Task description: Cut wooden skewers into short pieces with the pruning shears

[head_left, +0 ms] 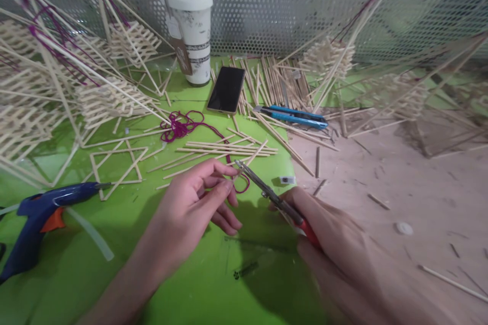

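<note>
My left hand [198, 198] pinches a thin wooden stick [257, 153] between thumb and forefinger, while the other fingers curl loosely below. The stick slants up and away to the right. My right hand [335, 244] is wrapped round red-handled pliers [274, 197]. Their jaw tips meet the stick just beyond my left fingertips; whether they grip it is too fine to make out. Behind my hands lies a loose bunch of wooden sticks [229, 149]. Purple yarn [178, 127] is tangled to their left, and one strand trails down beside my left fingers.
A blue glue gun [57, 198] lies left, its nozzle at a stick frame [118, 152]. Behind are a phone [226, 89], a lidded cup [190, 25], a blue cutter knife [297, 116] and a stick pile [285, 81]. Stick models [110, 99] stand both sides before a perforated metal panel [259, 10].
</note>
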Tool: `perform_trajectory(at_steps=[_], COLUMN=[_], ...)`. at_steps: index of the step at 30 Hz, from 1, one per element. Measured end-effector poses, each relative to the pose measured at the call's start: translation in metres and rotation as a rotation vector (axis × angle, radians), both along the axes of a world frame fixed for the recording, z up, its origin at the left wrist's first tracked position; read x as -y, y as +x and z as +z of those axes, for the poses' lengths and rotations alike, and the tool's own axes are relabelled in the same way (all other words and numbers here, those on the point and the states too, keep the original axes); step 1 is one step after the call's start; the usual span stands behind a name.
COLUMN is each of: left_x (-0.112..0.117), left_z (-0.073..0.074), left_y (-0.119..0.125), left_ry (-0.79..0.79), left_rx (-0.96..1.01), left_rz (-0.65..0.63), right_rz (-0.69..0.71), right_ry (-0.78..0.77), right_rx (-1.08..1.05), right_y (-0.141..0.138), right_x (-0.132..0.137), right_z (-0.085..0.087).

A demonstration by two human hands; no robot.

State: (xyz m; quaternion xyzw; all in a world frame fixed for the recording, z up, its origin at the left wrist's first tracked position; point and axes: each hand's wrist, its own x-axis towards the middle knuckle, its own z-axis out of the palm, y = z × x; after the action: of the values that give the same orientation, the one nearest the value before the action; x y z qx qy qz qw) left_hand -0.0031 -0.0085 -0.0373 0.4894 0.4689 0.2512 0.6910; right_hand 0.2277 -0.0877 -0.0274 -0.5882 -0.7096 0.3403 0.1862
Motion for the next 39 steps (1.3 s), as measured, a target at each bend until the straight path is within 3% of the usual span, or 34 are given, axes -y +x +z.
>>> perform_trajectory(at_steps=[12, 25, 30, 39], left_x=[0.000, 0.002, 0.002, -0.004], left_z=[0.001, -0.011, -0.011, -0.009], left_y=[0.000, 0.001, 0.007, 0.012], left_ry=[0.046, 0.020, 0.026, 0.055], left_rx=[-0.051, -0.136, -0.208, -0.393], left_rz=[-0.007, -0.058, -0.060, -0.171], right_rz=[0.005, 0.025, 0.014, 0.061], right_ry=[0.019, 0.031, -0.027, -0.306], right_rx=[0.019, 0.179, 0.164, 0.316], right_y=[0.000, -0.005, -0.005, -0.002], right_x=[0.000, -0.002, -0.007, -0.035], right_z=[0.003, 0.003, 0.005, 0.024])
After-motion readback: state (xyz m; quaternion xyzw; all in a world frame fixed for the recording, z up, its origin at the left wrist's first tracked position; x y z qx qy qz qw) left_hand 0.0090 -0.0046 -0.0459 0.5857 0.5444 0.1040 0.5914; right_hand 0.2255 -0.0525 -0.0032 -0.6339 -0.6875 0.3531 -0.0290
